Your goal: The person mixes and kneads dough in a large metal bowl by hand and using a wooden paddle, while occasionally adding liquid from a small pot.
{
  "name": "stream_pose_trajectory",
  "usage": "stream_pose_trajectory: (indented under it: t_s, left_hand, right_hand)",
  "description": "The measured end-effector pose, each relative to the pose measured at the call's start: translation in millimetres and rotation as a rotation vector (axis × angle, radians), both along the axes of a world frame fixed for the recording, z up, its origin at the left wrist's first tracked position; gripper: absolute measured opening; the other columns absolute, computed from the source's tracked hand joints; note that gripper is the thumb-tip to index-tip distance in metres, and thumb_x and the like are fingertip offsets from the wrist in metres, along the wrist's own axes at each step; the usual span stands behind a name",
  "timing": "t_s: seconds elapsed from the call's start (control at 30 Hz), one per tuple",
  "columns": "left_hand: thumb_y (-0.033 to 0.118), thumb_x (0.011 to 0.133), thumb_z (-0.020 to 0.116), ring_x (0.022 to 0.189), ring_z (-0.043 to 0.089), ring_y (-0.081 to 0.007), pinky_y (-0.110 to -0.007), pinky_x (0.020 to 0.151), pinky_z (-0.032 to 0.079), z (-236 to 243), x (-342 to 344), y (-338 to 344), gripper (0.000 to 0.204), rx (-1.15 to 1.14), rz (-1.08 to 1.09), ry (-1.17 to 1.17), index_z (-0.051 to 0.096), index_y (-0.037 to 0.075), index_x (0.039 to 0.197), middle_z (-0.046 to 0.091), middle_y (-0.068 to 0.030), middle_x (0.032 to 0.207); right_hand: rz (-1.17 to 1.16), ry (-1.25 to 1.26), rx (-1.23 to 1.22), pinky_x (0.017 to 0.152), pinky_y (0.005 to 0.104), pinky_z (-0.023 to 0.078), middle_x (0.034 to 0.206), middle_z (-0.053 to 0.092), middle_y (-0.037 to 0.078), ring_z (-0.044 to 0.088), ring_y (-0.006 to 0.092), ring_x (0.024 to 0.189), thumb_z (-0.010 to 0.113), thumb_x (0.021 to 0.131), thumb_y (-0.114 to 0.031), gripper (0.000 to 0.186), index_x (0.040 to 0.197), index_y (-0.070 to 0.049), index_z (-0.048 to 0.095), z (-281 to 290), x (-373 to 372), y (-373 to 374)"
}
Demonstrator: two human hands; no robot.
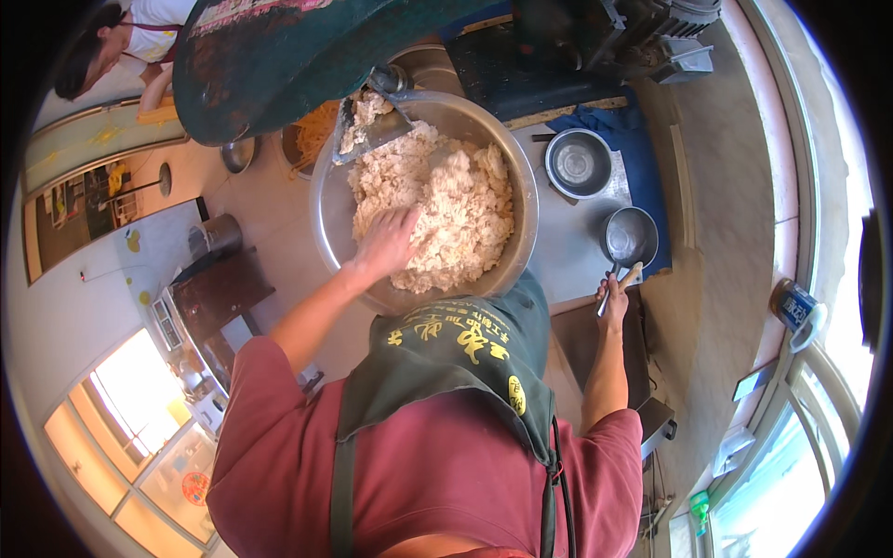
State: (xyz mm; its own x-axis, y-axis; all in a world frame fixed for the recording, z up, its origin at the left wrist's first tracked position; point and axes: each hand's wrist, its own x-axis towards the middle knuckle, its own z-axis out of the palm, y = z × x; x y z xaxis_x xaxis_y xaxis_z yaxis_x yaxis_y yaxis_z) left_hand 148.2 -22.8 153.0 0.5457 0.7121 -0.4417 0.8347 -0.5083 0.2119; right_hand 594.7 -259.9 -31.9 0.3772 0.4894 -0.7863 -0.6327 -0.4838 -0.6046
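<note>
Head view: shows left hand [389,244] touching mix [465,214], pale and crumbly, inside bowl [527,186], under chute [394,128] of machine [251,88]. Cannot tell grip of left hand on mix. Shows right hand [618,290] clamped on handle of dipper [632,238], right of bowl, near pot [578,164]. Shows more mix at chute.

Pale surface [569,249]; on it, a round metal pan [578,162]
</note>
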Motion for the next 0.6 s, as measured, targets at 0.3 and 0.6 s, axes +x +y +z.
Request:
stream_pose_trajectory:
  t_s: [0.3,0.6]
  left_hand:
    - [0.038,0.100,0.051,0.132,0.046,-0.0366,-0.044,0.110,0.034,-65,-97,61,0.052,-0.018,0.924,-0.446,0.044,0.006,0.141,0.051,-0.0182,0.140]
    - [0.076,0.090,0.035,0.148,0.016,-0.0350,-0.058,0.118,0.019,-70,-20,107,0.089,-0.783,0.676,-0.199,0.030,0.013,0.152,0.015,-0.0240,0.159]
  right_hand:
    - [0.032,0.053,-0.063,0.065,0.0262,0.053,0.093,0.062,0.008,0.060,0.0147,0.073,0.063,0.097,-0.027,0.035,0.117,-0.001,0.053,-76,-13,-2]
    - [0.344,-0.439,-0.193,0.067,0.0238,0.046,0.080,0.053,-0.001,0.051,0.0075,0.070,0.061,0.097,-0.023,0.029,0.122,-0.008,0.061,57,16,-4]
